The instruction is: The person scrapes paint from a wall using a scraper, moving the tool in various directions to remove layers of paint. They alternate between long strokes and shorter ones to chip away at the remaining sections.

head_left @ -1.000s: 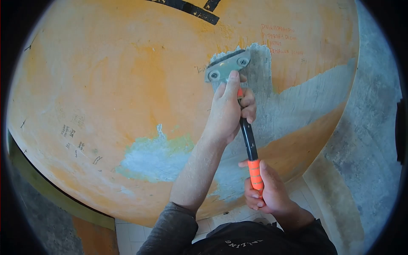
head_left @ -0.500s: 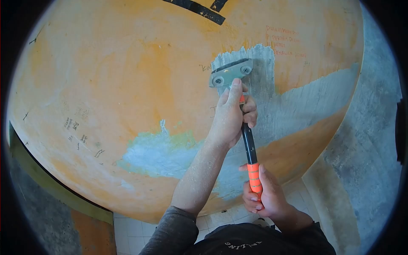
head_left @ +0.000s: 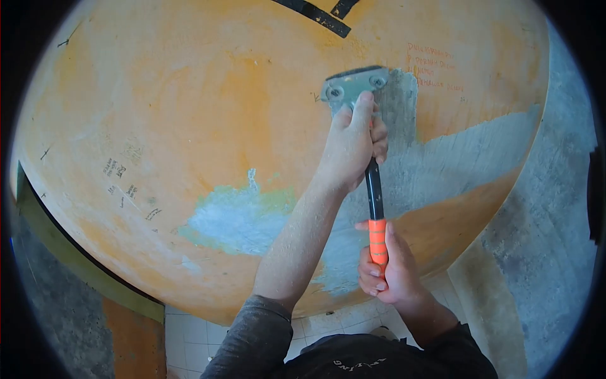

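Observation:
A long-handled scraper (head_left: 375, 192) with a wide metal head and an orange-and-black handle lies against the painted wall. My left hand (head_left: 355, 139) is closed round its upper shaft, the thumb pressed just below the head. Lower down, my right hand (head_left: 388, 265) wraps the orange grip. The blade edge touches the orange-yellow paint (head_left: 221, 120) at the top of a bare grey strip (head_left: 401, 107). Left of my forearm shows a pale bluish bare patch (head_left: 240, 221) with ragged edges.
Black painted bars (head_left: 315, 18) cross the top, and red handwriting (head_left: 435, 66) marks the upper right. The curved surface overhangs a white tiled floor (head_left: 189, 335). A mottled blue-grey wall (head_left: 562, 208) stands at the right, a dark-and-orange one (head_left: 82, 322) at lower left.
Both hands have pushed the scraper upward along the surface, so its head now sits at the strip's upper edge. The view has shifted slightly.

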`<state>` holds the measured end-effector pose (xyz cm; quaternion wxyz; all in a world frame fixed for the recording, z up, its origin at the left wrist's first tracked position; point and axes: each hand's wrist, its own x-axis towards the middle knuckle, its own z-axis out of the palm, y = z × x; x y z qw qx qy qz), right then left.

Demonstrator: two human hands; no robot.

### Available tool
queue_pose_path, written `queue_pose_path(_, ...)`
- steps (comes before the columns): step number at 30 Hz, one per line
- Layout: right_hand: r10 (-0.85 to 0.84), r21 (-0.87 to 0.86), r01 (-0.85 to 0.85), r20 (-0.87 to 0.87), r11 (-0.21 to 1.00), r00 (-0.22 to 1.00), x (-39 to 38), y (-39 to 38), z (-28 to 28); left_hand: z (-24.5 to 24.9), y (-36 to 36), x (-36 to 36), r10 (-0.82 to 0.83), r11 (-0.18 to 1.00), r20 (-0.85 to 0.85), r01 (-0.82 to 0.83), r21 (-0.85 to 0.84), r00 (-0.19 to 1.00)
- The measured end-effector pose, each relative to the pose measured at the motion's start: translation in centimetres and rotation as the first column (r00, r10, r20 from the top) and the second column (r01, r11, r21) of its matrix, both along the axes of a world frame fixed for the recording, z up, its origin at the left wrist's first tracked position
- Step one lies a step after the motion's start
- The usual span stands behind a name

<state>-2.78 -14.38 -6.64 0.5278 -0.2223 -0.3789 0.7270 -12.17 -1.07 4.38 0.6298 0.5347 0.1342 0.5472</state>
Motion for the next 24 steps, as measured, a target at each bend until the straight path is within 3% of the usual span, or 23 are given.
queue_pose_path(2,0.013,-0.051,-0.014,-0.015,0.999,1.0,0.1,-1.5,-1.1,-0.6,-0.6,0.0,0.018,1.0,-0.017,-0.018,-0.006,1.0)
queue_pose_path(4,0.017,-0.096,-0.02,-0.032,0.995,0.999,0.1,-1.6,-1.2,-1.5,-1.7,0.2,0.019,0.989,-0.021,-0.022,-0.145,1.0)
queue_pose_path(8,-0.052,-0.033,0.054,0.045,0.998,0.998,-0.7,-0.2,-0.7,-0.3,0.1,0.3,0.031,0.999,-0.026,-0.03,0.033,0.999)
queue_pose_path(14,-0.004,-0.035,0.005,0.029,0.999,1.0,0.4,-0.6,-1.6,-2.0,-1.0,0.7,0.094,0.992,0.007,-0.093,-0.087,0.996)
queue_pose_path(17,-0.007,0.019,0.006,0.039,1.0,0.999,0.4,1.4,-1.1,-0.6,0.4,1.0,0.106,0.992,0.047,-0.109,0.057,0.993)
queue_pose_path(20,-0.01,0.049,0.008,0.045,0.999,0.999,1.9,2.2,-2.6,-1.4,0.6,1.8,0.154,0.984,0.071,-0.159,0.08,0.986)
queue_pose_path(21,-0.012,0.028,0.01,0.043,1.0,0.999,2.5,2.1,-3.8,-2.7,0.4,2.1,0.206,0.978,-0.013,-0.205,0.044,0.978)
queue_pose_path(23,-0.016,-0.063,0.019,0.037,0.998,0.999,3.7,0.9,-9.6,-8.3,-0.1,2.7,0.272,0.957,-0.188,-0.245,0.157,0.944)
queue_pose_path(24,-0.022,-0.098,0.03,0.081,0.995,0.996,4.3,0.2,-13.4,-12.6,-0.3,3.1,0.201,0.979,-0.207,-0.188,0.082,0.958)
